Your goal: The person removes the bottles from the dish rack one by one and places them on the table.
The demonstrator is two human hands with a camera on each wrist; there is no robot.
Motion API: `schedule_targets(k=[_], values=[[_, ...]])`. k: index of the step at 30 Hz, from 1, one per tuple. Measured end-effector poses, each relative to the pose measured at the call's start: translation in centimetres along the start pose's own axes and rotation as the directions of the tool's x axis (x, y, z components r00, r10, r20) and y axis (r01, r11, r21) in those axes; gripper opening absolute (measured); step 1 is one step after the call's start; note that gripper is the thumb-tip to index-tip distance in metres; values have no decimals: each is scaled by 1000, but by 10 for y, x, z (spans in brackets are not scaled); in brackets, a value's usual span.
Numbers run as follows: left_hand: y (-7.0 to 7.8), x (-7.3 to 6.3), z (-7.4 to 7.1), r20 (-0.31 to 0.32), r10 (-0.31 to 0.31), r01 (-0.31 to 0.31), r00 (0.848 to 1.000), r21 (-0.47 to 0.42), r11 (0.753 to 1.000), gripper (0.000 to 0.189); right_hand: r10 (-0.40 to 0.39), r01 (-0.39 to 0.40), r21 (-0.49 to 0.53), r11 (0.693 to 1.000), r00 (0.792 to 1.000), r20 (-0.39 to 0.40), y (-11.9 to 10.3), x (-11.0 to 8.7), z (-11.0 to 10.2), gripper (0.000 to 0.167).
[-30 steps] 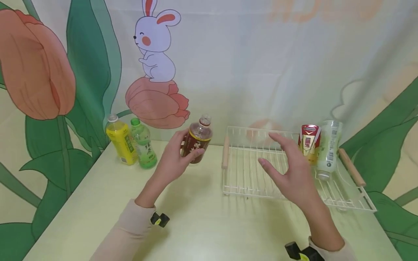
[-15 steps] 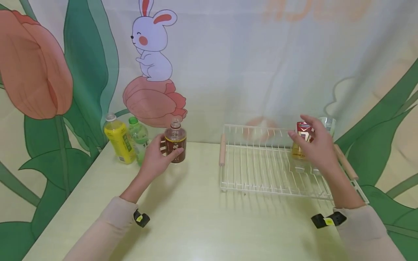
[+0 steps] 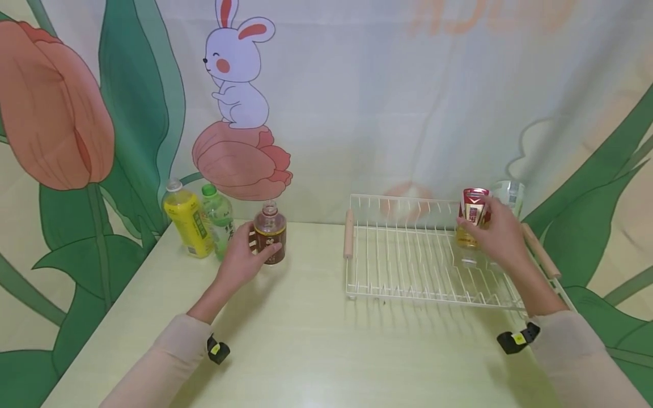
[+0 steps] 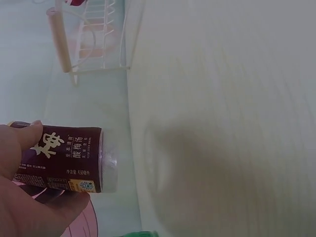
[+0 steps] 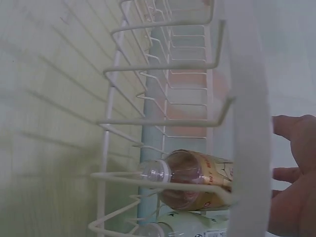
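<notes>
In the head view my left hand [image 3: 242, 255] grips an upright bottle with a dark maroon label [image 3: 270, 235], its neck uppermost. In the left wrist view its clear base faces the table, and a shadow lies apart from it. My right hand [image 3: 502, 232] is at an upside-down bottle with a red and gold label [image 3: 473, 212] in the white wire rack [image 3: 403, 294]. The thumb overlaps this bottle's left side and a fingertip its right upper edge. In the right wrist view the rack's rail hides the fingers' contact, so I cannot tell if they grip it.
A yellow bottle [image 3: 189, 221] and a green-capped bottle [image 3: 219, 221] stand at the table's back left, the latter close to my left hand. A pale green bottle [image 3: 510, 195] leans in the rack's right end. Wooden handles [image 3: 349, 233] sit on both rack sides.
My left hand has carried the maroon-labelled bottle leftward, then lower. My right hand has moved right and back, from over the rack to the red and gold bottle.
</notes>
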State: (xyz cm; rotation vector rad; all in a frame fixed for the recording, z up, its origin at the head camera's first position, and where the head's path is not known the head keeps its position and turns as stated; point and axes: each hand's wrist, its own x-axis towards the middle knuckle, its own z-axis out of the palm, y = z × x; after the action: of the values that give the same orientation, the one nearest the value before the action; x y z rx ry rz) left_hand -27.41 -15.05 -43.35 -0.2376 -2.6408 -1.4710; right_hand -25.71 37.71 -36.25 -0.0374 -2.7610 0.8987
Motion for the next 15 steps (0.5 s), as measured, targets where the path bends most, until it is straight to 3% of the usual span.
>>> schedule_targets(k=[10, 15], values=[[-6, -2, 1, 8, -37, 37, 999, 13, 999, 76, 44, -43, 17, 999, 998, -49, 6, 3, 5, 79], [-13, -5, 3, 5, -69, 68, 998, 30, 997, 77, 84, -82, 73, 994, 996, -22, 11, -1, 8, 85]])
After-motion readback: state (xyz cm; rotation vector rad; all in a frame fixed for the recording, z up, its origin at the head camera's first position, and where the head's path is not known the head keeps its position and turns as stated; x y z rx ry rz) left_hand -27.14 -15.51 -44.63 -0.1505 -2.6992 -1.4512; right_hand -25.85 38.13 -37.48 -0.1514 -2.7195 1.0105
